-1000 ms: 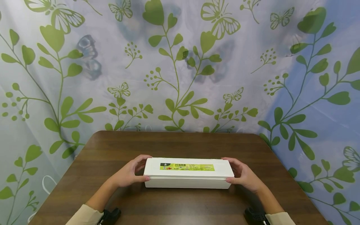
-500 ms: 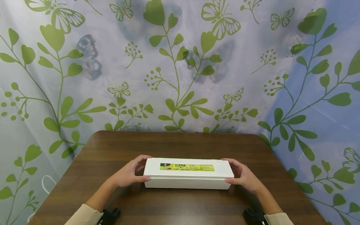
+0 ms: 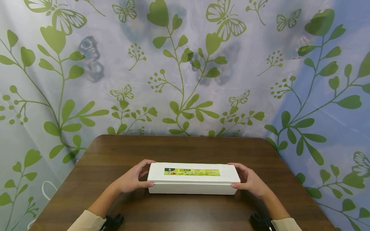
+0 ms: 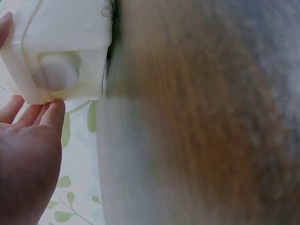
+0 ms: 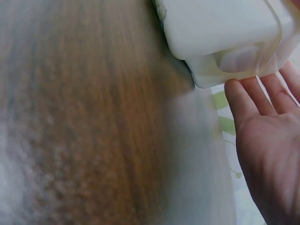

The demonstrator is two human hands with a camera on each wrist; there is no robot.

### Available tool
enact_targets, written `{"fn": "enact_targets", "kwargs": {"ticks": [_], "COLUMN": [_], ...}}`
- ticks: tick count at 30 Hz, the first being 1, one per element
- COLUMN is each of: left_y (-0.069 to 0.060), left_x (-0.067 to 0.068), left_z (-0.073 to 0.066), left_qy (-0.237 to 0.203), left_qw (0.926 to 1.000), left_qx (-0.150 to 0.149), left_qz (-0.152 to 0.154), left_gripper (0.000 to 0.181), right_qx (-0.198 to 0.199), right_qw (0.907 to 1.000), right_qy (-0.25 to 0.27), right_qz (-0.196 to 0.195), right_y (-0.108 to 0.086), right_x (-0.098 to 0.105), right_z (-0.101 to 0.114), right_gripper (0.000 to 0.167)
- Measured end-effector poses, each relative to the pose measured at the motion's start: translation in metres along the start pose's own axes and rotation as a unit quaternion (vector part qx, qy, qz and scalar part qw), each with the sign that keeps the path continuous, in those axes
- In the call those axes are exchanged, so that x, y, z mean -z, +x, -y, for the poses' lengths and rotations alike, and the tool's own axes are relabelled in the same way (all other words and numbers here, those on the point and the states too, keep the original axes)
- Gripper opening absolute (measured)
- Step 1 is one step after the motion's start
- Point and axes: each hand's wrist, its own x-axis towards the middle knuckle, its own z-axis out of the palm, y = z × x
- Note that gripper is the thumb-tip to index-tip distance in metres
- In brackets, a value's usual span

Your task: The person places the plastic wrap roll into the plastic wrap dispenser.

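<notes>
A long white cling film box (image 3: 192,188) with a yellow-green label (image 3: 192,172) lies lengthwise across the table, its lid down. At its left end my left hand (image 3: 132,180) grips it, thumb on the front and fingers toward the back. My right hand (image 3: 252,181) holds the right end the same way. The left wrist view shows a round pale shape (image 4: 60,70) inside the cut-out of the box's end (image 4: 75,33), with the fingertips along its far edge. A similar round shape (image 5: 236,58) shows in the right wrist view. The inside of the box is hidden.
Under the box is a dark brown wooden table (image 3: 185,147) with rounded far corners. Behind it hangs a pale curtain (image 3: 185,64) printed with green leaves and butterflies. A white cable loop (image 3: 44,189) hangs by the table's left edge. Black straps (image 3: 113,222) circle both wrists.
</notes>
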Motion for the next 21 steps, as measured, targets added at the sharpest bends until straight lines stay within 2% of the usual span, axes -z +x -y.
{"fn": "enact_targets", "kwargs": {"ticks": [21], "left_y": [0.0006], "left_x": [0.0043], "left_z": [-0.0023], "left_qy": [-0.007], "left_qw": [0.9998], "left_qx": [0.017], "left_qz": [-0.002], "left_gripper": [0.076], "right_qx": [-0.01], "right_qw": [0.9999], "right_qy": [0.004], "right_qz": [-0.004], "right_y": [0.0014], "right_x": [-0.0015], "right_z": [-0.0007], "right_gripper": [0.075]}}
